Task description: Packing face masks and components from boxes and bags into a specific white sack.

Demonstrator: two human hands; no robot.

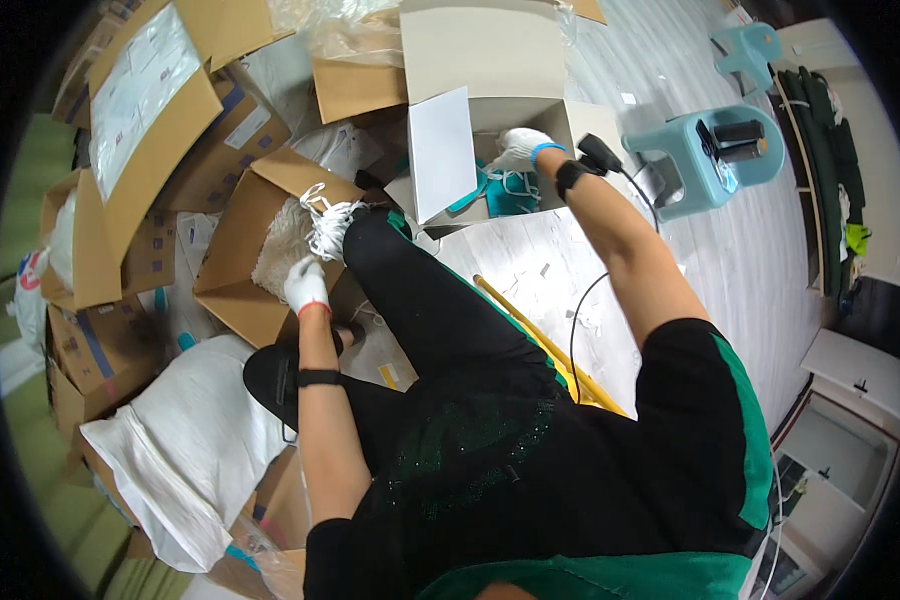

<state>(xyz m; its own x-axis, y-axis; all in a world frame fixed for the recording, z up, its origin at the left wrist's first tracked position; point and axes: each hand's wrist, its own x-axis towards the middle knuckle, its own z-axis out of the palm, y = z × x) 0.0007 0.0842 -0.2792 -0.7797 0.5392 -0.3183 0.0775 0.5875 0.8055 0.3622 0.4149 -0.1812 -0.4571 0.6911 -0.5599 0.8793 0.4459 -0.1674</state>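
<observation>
My left hand, in a white knit glove with a red cuff, is closed at the near edge of an open cardboard box. Its fingertips come close to a bundle of white cords draped over my knee; whatever they pinch is too small to make out. More pale cords lie inside that box. My right hand, gloved in white with a blue cuff, reaches into an open white box. Its fingers curl just above teal pieces with white cords, and what they grip is hidden.
Cardboard cartons crowd the left side, with a big white sack nearer me. A light blue stool bearing dark rolls stands right of the white box. A yellow pole and a black cable are beside my leg.
</observation>
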